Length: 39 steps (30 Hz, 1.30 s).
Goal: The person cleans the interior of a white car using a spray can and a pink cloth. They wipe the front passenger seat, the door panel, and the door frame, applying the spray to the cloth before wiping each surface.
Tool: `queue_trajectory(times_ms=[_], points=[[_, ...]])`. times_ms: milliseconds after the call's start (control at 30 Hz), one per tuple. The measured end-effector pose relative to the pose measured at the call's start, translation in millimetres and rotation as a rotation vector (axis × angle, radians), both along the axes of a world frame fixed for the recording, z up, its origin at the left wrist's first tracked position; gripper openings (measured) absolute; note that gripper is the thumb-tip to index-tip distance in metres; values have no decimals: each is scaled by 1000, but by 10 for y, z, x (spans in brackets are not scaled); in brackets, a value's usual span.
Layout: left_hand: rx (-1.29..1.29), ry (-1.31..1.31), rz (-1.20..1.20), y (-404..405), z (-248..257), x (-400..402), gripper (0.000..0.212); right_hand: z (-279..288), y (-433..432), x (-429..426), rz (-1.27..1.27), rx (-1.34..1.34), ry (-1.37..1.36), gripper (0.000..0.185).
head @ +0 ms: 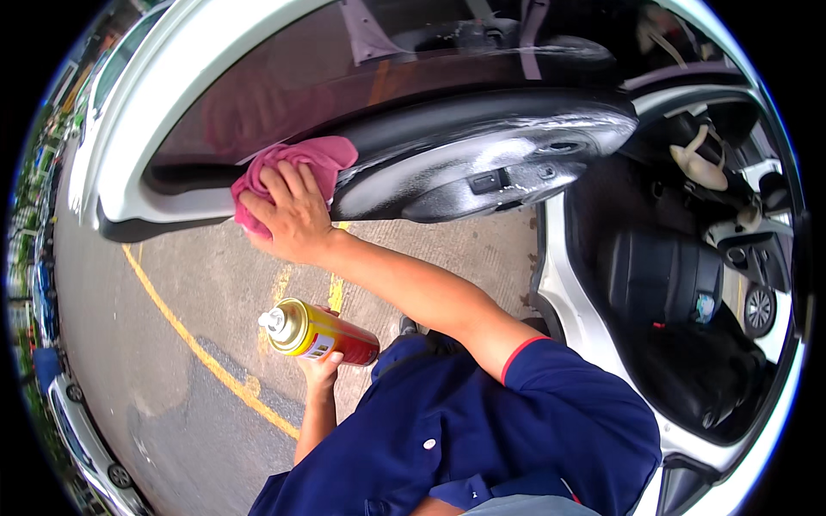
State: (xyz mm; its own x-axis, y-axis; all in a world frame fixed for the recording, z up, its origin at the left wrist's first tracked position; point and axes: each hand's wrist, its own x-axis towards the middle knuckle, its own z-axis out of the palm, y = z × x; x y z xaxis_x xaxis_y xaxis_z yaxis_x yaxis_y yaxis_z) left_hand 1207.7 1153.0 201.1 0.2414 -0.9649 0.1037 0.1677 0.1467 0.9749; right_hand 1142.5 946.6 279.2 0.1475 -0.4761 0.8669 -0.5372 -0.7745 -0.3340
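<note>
My right hand [293,216] presses a bunched pink cloth [322,155] against the edge of an open car door's inner side. White foam [445,171] coats much of the black door panel [381,158] to the right of the cloth. In the panel sit a switch recess [488,182] and the inner door handle [563,146]. Lower down, my left hand [321,367] grips a yellow and red aerosol can [348,342], tilted with its white nozzle [274,319] towards the left. The can bears printing. My left fingers are mostly hidden behind it.
The tinted door window [303,97] reflects the cloth and hand. On the right, the doorway shows a black seat [664,277] and a white sill [574,303]. Concrete ground with a yellow line [206,361] lies below. A parked car [90,445] stands at the far left.
</note>
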Motion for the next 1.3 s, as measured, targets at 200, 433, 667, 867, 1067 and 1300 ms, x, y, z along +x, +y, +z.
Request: queue_trajectory(times_ms=[200, 433, 667, 867, 1067, 1300], points=[[-65, -69, -96, -136, -11, 152, 85, -407, -698, -1943, -281, -191, 213, 44], [44, -89, -41, -70, -139, 15, 92, -654, -1380, -5259, -801, -45, -322, 37], [0, -228, -205, -554, 112, -777, 84, -435, -985, -3633, -478, 10, 3, 47], [-21, -139, -236, -778, 220, -1526, 82, -668, -1439, -5710, -742, 19, -147, 39], [45, -184, -202, -619, 142, -1584, 83, -1224, -1448, -6619, -453, 504, -1124, 47], [98, -172, -247, -741, 277, -1716, 81, -1568, -1194, -4425, -564, 424, -1198, 70]])
